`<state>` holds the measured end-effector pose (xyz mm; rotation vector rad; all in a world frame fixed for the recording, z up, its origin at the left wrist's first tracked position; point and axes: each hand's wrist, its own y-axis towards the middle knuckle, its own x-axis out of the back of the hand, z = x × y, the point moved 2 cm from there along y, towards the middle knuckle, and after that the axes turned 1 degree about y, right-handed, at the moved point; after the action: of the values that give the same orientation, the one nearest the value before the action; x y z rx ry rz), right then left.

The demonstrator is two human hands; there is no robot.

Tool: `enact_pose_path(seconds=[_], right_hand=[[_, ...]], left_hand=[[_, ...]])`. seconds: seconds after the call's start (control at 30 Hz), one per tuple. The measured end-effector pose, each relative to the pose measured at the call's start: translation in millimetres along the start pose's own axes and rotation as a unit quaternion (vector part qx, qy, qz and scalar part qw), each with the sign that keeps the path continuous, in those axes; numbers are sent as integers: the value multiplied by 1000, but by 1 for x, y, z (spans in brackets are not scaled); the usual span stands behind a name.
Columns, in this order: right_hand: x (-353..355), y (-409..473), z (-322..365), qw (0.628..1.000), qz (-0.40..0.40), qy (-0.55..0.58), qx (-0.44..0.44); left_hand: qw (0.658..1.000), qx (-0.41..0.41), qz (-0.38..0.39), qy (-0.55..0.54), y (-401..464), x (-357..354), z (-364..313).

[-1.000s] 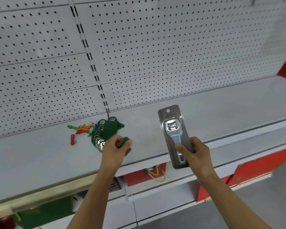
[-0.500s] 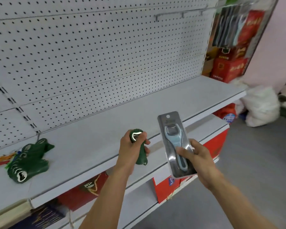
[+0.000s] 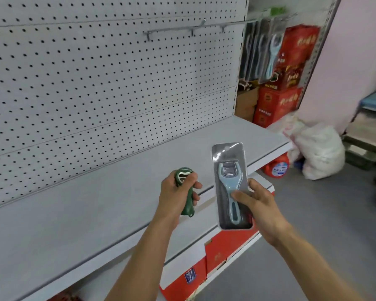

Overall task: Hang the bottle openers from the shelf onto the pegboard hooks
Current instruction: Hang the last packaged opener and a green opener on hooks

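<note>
View has swung right since 0.5 s ago: green opener pile gone from frame, metal pegboard hooks now upper centre. Left hand grips green plastic bottle opener; right hand holds blue carded opener, both over grey shelf. Red boxes right.

Hooks on pegboard above shelf; boxes right.

Grey shelf below pegboard; nothing visibly lying on it.

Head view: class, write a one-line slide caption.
Left hand holds green opener, right hand holds packaged blue opener, below pegboard hooks.
</note>
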<state>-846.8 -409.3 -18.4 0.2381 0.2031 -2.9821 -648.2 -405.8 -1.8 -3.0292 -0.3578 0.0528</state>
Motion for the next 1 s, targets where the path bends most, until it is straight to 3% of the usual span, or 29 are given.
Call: enact_pose_path(seconds=[0.4,0.57,1.0], right_hand=[[71,126,73,998,-15,-9,57],[100,178,109,995,13,9,98],[190,267,206,976,71,48,200]], left_hand=[[999,-42,-28,-3,98,-95,-54],[996,-68,-47,27,129,-137,-78],[985,-98,-139,-29,167,-262,-110]])
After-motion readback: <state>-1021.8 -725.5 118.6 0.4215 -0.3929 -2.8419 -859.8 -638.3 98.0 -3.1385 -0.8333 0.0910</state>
